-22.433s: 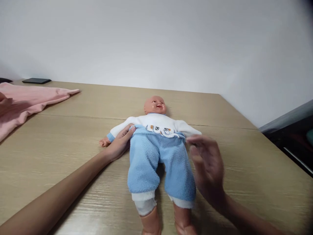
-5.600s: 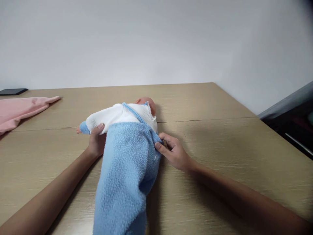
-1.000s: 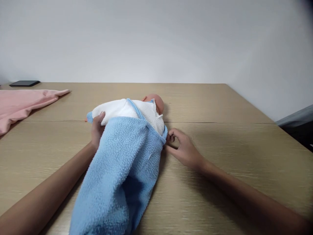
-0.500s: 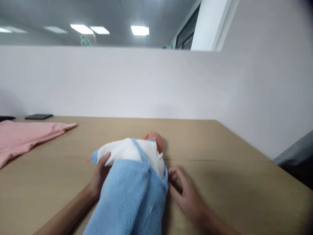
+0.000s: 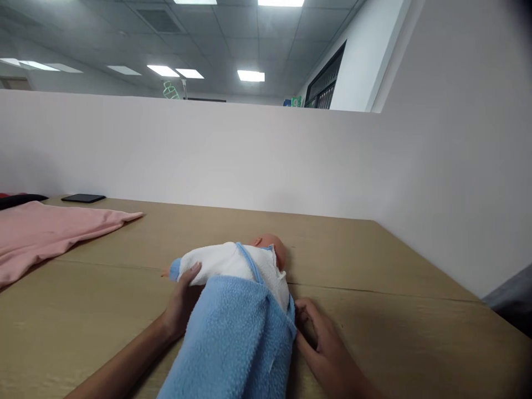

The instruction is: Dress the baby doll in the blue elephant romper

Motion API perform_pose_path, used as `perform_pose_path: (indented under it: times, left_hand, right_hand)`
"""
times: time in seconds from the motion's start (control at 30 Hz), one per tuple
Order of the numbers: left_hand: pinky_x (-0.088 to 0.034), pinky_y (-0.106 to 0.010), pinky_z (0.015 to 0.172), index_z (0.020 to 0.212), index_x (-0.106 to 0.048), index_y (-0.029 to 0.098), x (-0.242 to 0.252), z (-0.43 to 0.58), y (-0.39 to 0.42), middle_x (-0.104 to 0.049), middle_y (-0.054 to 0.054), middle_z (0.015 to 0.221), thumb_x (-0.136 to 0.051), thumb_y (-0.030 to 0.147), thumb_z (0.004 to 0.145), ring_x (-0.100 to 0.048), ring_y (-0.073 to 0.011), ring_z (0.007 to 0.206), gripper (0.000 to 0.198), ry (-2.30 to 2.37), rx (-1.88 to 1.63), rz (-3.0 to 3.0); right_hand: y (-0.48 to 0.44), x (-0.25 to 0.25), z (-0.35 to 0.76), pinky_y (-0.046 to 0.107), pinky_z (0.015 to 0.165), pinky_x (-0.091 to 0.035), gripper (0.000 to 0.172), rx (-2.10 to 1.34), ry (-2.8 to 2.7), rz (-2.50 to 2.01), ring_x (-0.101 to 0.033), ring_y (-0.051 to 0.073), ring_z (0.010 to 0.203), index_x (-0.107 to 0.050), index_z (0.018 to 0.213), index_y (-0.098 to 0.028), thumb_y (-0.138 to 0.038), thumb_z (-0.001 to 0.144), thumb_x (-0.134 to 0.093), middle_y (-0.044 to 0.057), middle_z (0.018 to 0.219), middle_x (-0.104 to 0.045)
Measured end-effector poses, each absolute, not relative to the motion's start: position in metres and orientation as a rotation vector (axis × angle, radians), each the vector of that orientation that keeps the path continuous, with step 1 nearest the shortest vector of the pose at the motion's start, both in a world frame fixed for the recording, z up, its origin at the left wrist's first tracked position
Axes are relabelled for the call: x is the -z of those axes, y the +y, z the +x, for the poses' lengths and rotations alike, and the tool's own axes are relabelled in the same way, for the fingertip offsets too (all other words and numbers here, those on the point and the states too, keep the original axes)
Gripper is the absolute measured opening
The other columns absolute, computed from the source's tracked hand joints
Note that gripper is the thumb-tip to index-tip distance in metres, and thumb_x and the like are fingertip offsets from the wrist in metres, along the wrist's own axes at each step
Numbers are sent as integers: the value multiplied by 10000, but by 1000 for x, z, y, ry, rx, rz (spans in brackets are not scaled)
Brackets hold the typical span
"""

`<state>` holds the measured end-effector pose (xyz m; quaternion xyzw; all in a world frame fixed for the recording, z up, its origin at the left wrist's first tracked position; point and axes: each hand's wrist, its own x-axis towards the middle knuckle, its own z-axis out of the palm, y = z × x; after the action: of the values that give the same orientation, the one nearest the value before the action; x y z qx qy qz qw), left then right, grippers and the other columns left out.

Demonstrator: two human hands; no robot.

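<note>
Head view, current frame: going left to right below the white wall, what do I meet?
Pink cloth → left hand, thumb over the doll's white sleeve → doll's blue trousers → right hand, at the trousers' waist edge → grey object, cut off at the picture's edge.

I see the doll's trousers (image 5: 224,332) on my feed in plain sky blue and its top (image 5: 218,259) in white, with the cuff (image 5: 175,270) and trim (image 5: 249,262) matching the blue. The doll's head (image 5: 276,249) reads pinkish orange to me. I get plain pink on the cloth (image 5: 62,227), black on the flat slab (image 5: 83,198), tan on the tabletop (image 5: 415,332), pale grey on the wall (image 5: 208,155).
</note>
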<state>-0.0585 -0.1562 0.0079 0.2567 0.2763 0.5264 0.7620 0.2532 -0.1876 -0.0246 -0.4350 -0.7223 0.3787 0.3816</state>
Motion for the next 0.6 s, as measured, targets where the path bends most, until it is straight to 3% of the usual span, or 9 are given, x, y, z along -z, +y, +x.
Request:
perform_pose_path:
  times: [0.2,0.43,0.6]
  left_hand:
    - [-584,-514,1195,1419,-766,160,-3,-63,-154,-884,-152,1198,-896,565,810,-759,-466,1316,743,589,-1137,573]
    - [-550,-485,1229,1503,-676,138,5,-72,-152,-880,-126,1229,-725,596,966,-771,-407,1309,708,505,-1113,664]
    - [-551,-521,1230,1556,-614,157,-12,-60,-158,-862,-113,1292,-718,619,955,-727,-416,1378,765,505,-1136,709]
  right_hand:
    - [-188,20,250,398,816,-551,130,-947,-1809,-1093,-676,258,881,-641,1053,-257,-372,1063,-583,59,962,-727]
    - [-187,19,250,390,846,-537,224,-999,-1726,-1125,-665,236,893,-605,1049,-250,-466,1096,-568,48,958,-697]
    - [-195,14,245,356,818,-528,292,-947,-1580,-1111,-635,212,879,-580,1082,-261,-550,1075,-625,14,922,-632]
